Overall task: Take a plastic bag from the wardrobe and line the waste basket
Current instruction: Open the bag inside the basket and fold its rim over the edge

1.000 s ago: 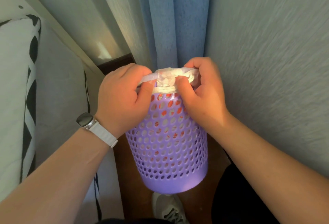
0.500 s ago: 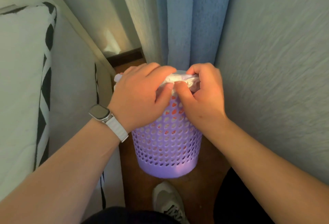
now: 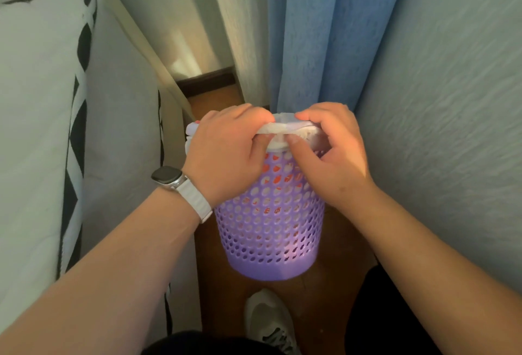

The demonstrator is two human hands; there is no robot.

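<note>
A purple perforated waste basket (image 3: 271,230) stands on the wooden floor in the narrow gap between bed and wall. A white plastic bag (image 3: 285,128) with red print lines it and is folded over its rim. My left hand (image 3: 226,154) grips the bag's edge at the near rim, thumb and fingers pinched on it. My right hand (image 3: 330,154) pinches the same rolled edge right beside it. Both hands hide most of the rim.
A bed with a grey sheet and a black-and-white pillow (image 3: 42,128) fills the left. A blue curtain (image 3: 319,32) hangs behind the basket; a textured wall (image 3: 452,100) closes the right. My white shoe (image 3: 268,323) is just in front of the basket.
The basket was tilted and lifted toward me a second ago; it now stands upright on the floor. Both hands stayed pinched on the bag's edge at the rim.
</note>
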